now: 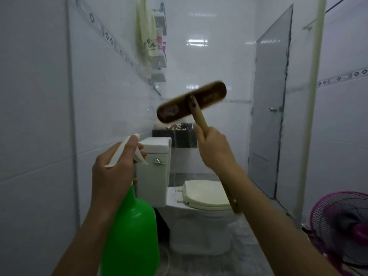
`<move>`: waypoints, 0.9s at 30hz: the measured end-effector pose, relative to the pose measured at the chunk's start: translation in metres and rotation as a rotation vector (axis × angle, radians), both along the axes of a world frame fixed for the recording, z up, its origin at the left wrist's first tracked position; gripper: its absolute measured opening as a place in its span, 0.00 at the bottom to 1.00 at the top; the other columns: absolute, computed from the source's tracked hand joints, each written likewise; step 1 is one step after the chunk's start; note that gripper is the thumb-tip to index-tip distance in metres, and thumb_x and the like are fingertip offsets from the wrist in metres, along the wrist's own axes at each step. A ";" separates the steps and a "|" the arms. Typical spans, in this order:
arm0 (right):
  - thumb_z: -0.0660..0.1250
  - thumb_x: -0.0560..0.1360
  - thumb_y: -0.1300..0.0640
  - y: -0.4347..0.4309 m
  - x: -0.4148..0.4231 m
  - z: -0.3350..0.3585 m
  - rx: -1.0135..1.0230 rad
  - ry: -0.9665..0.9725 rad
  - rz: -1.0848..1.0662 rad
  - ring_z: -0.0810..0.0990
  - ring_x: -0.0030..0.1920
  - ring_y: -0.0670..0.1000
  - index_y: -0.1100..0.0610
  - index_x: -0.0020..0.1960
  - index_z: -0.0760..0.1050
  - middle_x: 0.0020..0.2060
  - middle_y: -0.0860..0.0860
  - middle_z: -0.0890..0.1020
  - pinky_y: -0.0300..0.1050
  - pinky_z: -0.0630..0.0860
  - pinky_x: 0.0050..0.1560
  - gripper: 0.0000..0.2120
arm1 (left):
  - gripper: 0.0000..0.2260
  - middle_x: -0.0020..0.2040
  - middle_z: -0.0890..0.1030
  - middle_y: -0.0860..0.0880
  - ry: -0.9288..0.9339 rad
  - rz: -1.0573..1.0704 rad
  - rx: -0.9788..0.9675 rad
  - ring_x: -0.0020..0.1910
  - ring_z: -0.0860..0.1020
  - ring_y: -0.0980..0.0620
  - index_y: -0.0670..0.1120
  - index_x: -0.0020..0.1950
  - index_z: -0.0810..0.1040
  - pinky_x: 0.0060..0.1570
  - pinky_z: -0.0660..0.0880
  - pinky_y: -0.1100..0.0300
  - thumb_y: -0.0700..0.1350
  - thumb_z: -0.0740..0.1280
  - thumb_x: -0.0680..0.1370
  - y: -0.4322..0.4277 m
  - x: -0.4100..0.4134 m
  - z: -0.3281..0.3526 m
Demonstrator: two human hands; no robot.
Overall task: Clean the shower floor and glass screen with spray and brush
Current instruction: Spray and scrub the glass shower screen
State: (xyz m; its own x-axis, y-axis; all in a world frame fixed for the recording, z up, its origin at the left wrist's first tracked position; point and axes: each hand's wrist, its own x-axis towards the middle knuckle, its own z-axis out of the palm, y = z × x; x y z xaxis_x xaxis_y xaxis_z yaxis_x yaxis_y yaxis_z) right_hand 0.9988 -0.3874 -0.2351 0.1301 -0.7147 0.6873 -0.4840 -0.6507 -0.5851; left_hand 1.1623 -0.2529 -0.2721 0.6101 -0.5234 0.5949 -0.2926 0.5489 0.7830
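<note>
My left hand grips the white trigger head of a green spray bottle, held upright at lower centre-left. My right hand is closed on the pale handle of a brush. Its long brown head is raised at centre, tilted and motion-blurred. The brush seems to lie against a glass screen in front of me; streaks of water show on the glass below the brush. Tiled floor shows at the bottom, partly hidden by my arms.
Behind the glass stand a white toilet with its lid down and its cistern. A towel and a corner rack hang at the back left. A grey door is on the right, a pink fan at lower right.
</note>
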 end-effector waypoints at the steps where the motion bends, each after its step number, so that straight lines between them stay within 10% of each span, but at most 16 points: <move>1: 0.53 0.80 0.39 0.005 -0.004 -0.029 0.055 0.032 -0.037 0.76 0.34 0.50 0.54 0.47 0.72 0.36 0.51 0.77 0.50 0.79 0.38 0.20 | 0.12 0.42 0.87 0.53 0.005 0.007 -0.004 0.47 0.85 0.51 0.54 0.43 0.85 0.29 0.75 0.60 0.56 0.65 0.80 0.003 0.006 0.000; 5: 0.52 0.80 0.40 0.034 -0.005 -0.118 0.190 0.183 -0.137 0.77 0.35 0.48 0.52 0.47 0.70 0.37 0.50 0.77 0.50 0.77 0.37 0.17 | 0.12 0.42 0.87 0.53 -0.005 0.035 -0.017 0.47 0.84 0.54 0.54 0.43 0.84 0.26 0.73 0.65 0.56 0.64 0.81 0.012 0.022 -0.003; 12: 0.52 0.80 0.40 0.018 0.054 -0.019 -0.023 0.158 -0.024 0.72 0.29 0.45 0.54 0.46 0.68 0.34 0.49 0.75 0.38 0.66 0.28 0.18 | 0.12 0.40 0.86 0.56 -0.007 0.090 -0.018 0.44 0.85 0.53 0.55 0.43 0.84 0.27 0.74 0.63 0.56 0.64 0.81 0.019 0.035 0.000; 17: 0.51 0.79 0.38 0.039 0.024 -0.106 0.136 0.271 -0.136 0.76 0.34 0.47 0.50 0.46 0.68 0.37 0.49 0.77 0.47 0.77 0.36 0.17 | 0.12 0.39 0.86 0.57 0.025 0.095 -0.058 0.42 0.85 0.57 0.55 0.41 0.84 0.25 0.73 0.66 0.55 0.65 0.81 0.026 0.050 -0.001; 27: 0.51 0.81 0.39 0.009 0.104 0.110 -0.141 0.013 -0.012 0.74 0.32 0.48 0.56 0.46 0.70 0.35 0.50 0.75 0.44 0.71 0.32 0.21 | 0.15 0.37 0.86 0.52 0.030 0.198 -0.051 0.38 0.84 0.53 0.51 0.39 0.84 0.24 0.74 0.65 0.56 0.64 0.80 0.028 0.067 -0.007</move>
State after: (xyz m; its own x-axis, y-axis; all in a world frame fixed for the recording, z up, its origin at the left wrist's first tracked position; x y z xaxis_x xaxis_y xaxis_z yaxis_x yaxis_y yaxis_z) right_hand 1.1033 -0.3784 -0.1255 0.1313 -0.6130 0.7791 -0.4991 -0.7199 -0.4823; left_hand 1.2292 -0.2246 -0.2786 0.7157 -0.3616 0.5975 -0.3757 0.5218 0.7659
